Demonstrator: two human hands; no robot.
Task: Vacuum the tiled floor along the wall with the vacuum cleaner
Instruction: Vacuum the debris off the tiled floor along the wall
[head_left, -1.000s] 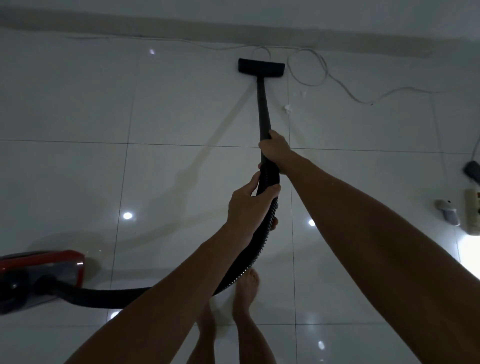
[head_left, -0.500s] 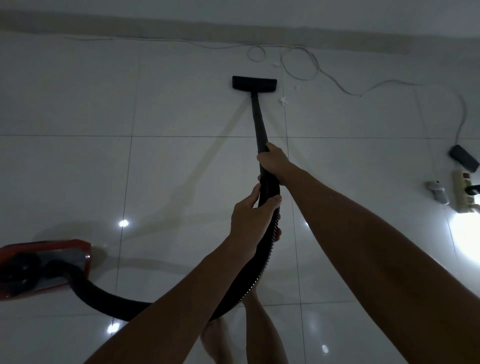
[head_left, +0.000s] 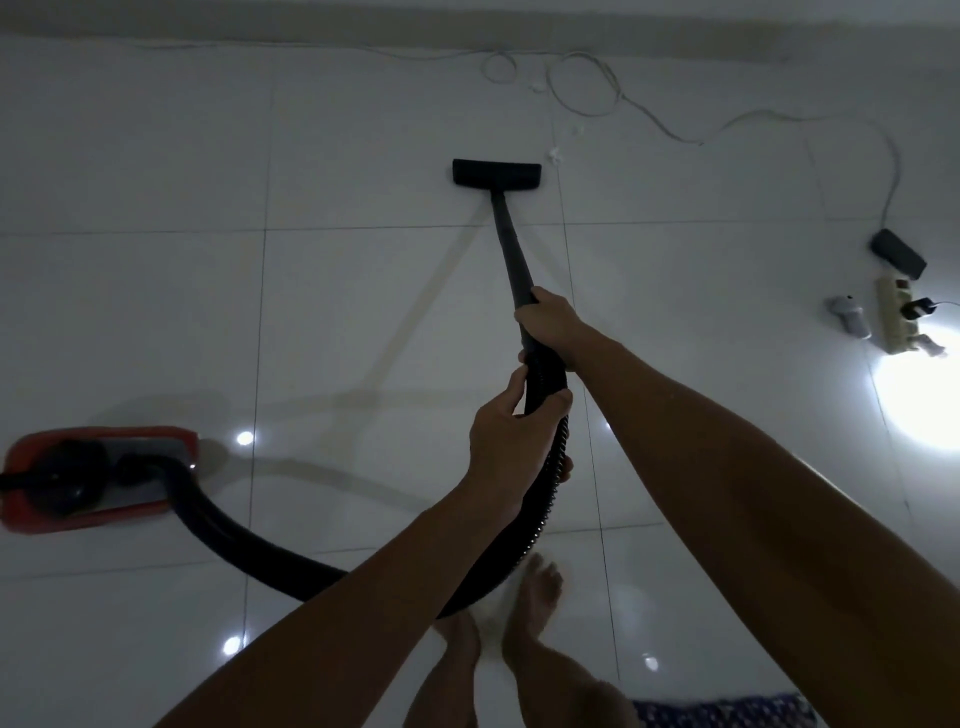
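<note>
Glossy, smooth white floor tiles (head_left: 363, 312) mirror light spots; matt black wand (head_left: 511, 249) ahead of the right hand (head_left: 550, 325); ribbed black hose (head_left: 545, 499) below the left hand (head_left: 511, 441).

ahead: loose cable (head_left: 587, 85) by wall (looped) | right: power strip (head_left: 897, 314) | left: bare tiled floor (head_left: 156, 312)

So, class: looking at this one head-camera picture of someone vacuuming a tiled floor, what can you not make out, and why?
- Red canister: cut off by the left edge.
- Hose: its middle is hidden behind the left forearm.
- White bits by the floor head: too small to identify.
- Patterned cloth: cut off by the bottom edge.
- Power strip: partly washed out by glare.
</note>
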